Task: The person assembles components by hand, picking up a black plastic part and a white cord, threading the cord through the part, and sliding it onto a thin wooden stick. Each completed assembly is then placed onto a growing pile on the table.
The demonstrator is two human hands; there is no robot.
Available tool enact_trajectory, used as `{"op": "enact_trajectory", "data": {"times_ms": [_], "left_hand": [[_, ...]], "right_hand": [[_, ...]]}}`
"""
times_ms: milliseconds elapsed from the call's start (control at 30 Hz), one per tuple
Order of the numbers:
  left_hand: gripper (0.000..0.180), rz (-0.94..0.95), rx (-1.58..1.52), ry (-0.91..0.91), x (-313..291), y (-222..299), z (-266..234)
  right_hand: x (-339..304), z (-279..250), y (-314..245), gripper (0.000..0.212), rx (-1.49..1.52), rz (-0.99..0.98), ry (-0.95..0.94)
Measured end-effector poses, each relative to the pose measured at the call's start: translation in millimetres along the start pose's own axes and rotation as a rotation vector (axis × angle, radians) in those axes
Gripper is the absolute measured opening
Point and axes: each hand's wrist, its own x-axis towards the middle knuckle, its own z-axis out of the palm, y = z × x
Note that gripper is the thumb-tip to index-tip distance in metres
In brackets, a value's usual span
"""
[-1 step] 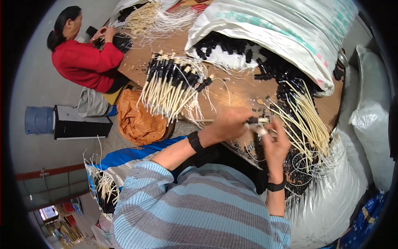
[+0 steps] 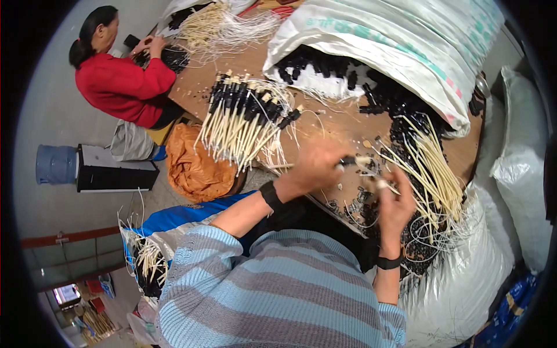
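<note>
My left hand, smeared by motion, is closed around a cream tube whose tail sticks out on its left. A black fitting with a cream tip projects from its right side. My right hand is just to the right, thumb and fingers pinched at a small white piece; its exact kind is unclear. A thin pale wire curves between the hands. Left of them lies a heap of cream tubes with black fittings. A bundle of cream tubes lies beyond my right hand.
Small black parts are scattered on the brown table. An open white sack spills black fittings at the back right. White sacks line the right side. A person in red works at the far left, near an orange bag.
My right hand has moved slightly right, away from the black fitting, widening the gap between the hands. The fitting in my left hand has shifted a little left and up.
</note>
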Motion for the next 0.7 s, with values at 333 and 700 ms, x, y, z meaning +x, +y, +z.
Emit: {"op": "enact_trajectory", "data": {"times_ms": [333, 700], "left_hand": [[0.042, -0.131, 0.230, 0.241, 17, -53, -23], [0.016, -0.184, 0.158, -0.160, 121, -52, 80]], "right_hand": [[-9, -3, 23, 0.026, -0.351, -0.277, -0.308], [13, -104, 66, 0.012, -1.012, 0.028, -0.177]]}}
